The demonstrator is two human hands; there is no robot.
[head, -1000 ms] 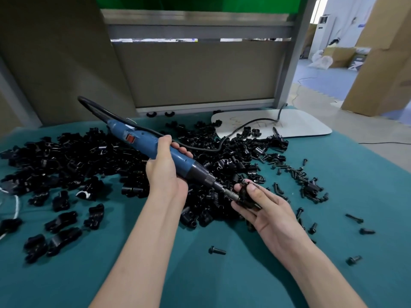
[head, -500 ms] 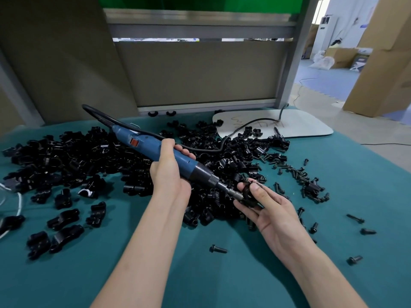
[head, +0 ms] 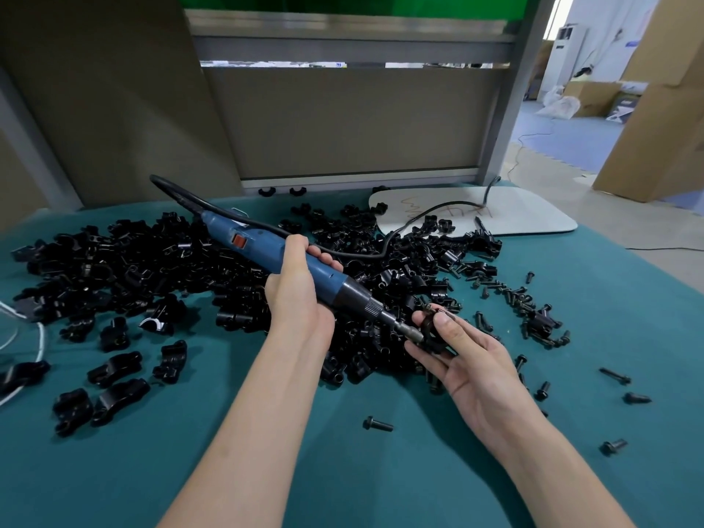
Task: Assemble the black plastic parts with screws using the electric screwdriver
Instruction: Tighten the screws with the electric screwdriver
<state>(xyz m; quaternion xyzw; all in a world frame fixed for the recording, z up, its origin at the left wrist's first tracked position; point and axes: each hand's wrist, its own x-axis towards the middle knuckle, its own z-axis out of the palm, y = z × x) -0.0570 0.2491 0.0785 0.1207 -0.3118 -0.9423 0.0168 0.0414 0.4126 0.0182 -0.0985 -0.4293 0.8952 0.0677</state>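
— Green cloth (head: 381, 482) covers the table, with a grey wall (head: 343, 120) behind it. What is all the black stuff?

— That is a big pile of black plastic parts (head: 152, 268), in the middle and left of the frame. Little screws (head: 510, 297) lie to the right of it.

— What are the hands doing?

— From the head view, the left hand (head: 297, 299) is wrapped round the blue electric screwdriver (head: 289, 257), near the middle. The right hand (head: 468, 360), just lower right of the middle, pinches one black part (head: 433, 337) between thumb and fingers. The tip of the tool touches that part.

— Is a screw in it?

— I cannot tell. It is too small and dark.

— How do you do this bit well?

— I think you hold the part tight so it does not spin. Keep the tool in a straight line with the screw and push softly. Keep fingertips away from the tip. Stop when the screw sits flat.
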